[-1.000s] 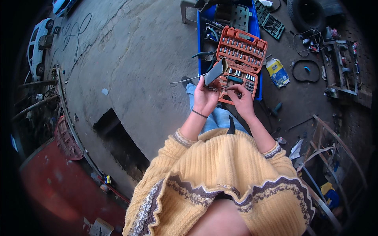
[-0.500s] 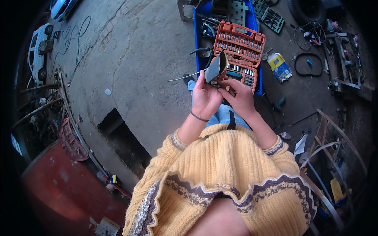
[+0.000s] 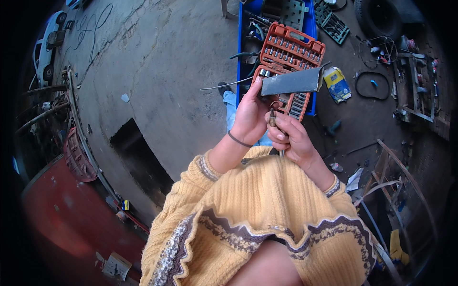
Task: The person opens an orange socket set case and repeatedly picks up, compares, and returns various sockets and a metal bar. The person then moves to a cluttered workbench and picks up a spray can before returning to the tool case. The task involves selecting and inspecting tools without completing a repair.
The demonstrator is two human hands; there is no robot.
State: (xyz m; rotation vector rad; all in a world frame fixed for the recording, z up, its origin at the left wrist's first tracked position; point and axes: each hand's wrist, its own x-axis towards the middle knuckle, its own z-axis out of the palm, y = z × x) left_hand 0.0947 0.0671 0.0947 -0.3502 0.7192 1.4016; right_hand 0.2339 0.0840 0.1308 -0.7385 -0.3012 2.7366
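A: Head view. Left hand [image 3: 250, 114]?
B: Palm upturned, thumb raised, pinching one end of a folded dark-grey strip [image 3: 292, 83]. Black wristband [image 3: 240, 141] at the wrist.
A: Position of the strip?
B: Pointing rightward from the thumb, above the right hand [image 3: 296, 138], overlapping the socket-set case from this angle. One thin metal rod [image 3: 224, 86] projects left beside the thumb; its other end is hidden.
A: Right hand?
B: Fingers curled, thumb over them, gripping a slim metal piece [image 3: 272, 119], narrow tip up; a shank shows below the fist. Hands close together; whether they touch, cannot tell.
A: Beyond them?
B: One orange socket-set case [image 3: 292, 32], lid raised, sockets in rows, at a blue tray [image 3: 240, 47]. One pair of pliers [image 3: 244, 55], at the tray's left edge.
A: Right of the tray, on the floor [image 3: 181, 71]?
B: One yellow-and-blue packet [image 3: 337, 85]; one black belt loop [image 3: 373, 98]; one tyre [image 3: 365, 19].
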